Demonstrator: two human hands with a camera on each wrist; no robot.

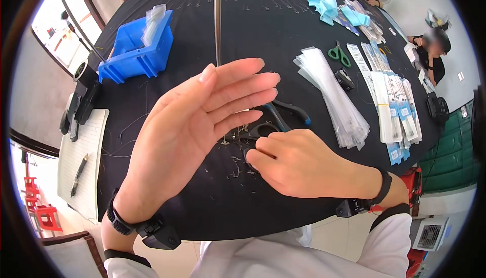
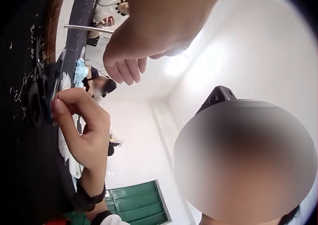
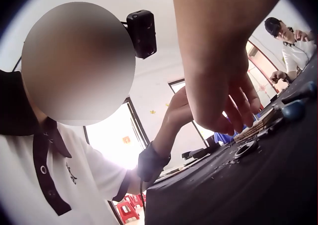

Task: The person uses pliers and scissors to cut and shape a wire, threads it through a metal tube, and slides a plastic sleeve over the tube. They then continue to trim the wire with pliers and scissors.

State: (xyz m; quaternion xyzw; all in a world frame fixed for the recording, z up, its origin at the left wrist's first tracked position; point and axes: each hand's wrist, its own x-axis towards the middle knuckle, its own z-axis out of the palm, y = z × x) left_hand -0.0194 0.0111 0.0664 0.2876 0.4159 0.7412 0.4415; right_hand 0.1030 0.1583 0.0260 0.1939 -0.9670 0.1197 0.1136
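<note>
My left hand (image 1: 185, 106) is held up over the black-covered table, palm showing, fingers straight and pointing right, with nothing in it. To its right, my right hand (image 1: 298, 164) has curled fingers, its thumb and index tips close together in the left wrist view; whether they pinch something fine I cannot tell. Those fingertips overlap the handles of black scissors (image 1: 263, 130). Behind lie pliers (image 1: 288, 112) with black and blue handles. Small metallic bits (image 1: 235, 169) are scattered below the hands. A metal rod (image 1: 217, 25) rises behind the left fingers.
A blue bin (image 1: 134, 50) with clear sleeves stands back left, beside a stapler (image 1: 76, 113) and a notebook with a pen (image 1: 78, 174). At right lie clear plastic sleeves (image 1: 336, 101), green-handled scissors (image 1: 339, 54) and printed packets (image 1: 397, 106). Other people sit around the table.
</note>
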